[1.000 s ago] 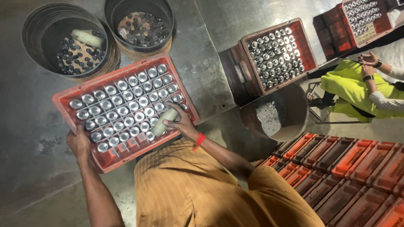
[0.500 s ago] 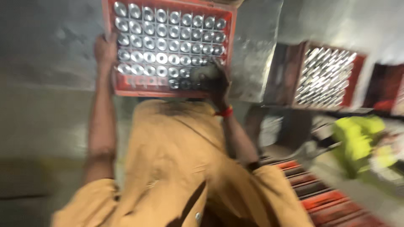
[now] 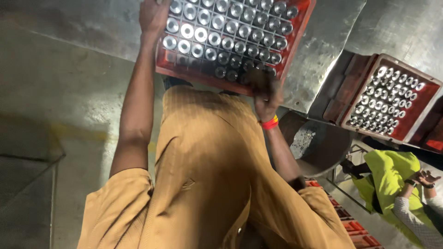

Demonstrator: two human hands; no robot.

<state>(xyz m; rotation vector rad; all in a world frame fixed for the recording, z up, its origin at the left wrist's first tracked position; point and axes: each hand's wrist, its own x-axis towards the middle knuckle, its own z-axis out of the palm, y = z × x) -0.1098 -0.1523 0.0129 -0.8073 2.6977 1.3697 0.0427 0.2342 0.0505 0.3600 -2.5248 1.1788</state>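
Observation:
A red plastic crate (image 3: pixel 295 44) full of shiny silver round tops rests on a metal surface at the top of the view. My left hand (image 3: pixel 154 16) grips its left edge, arm stretched out. My right hand (image 3: pixel 266 92), with a red and orange band at the wrist, is closed on the crate's near rim at the right corner. It is blurred, and I cannot tell whether it also holds something small. My tan shirt fills the lower middle of the view.
A second red crate (image 3: pixel 417 110) with silver tops sits tilted at the right. Below it is a dark round tub (image 3: pixel 334 147) with pale bits inside. A co-worker in a yellow-green garment (image 3: pixel 392 180) sits at bottom right, near red crates (image 3: pixel 353 226) on the floor.
The view has swung down and in, so the crate sits at the top and the two dark buckets are out of sight. My right hand slid from among the tops to the crate's near rim.

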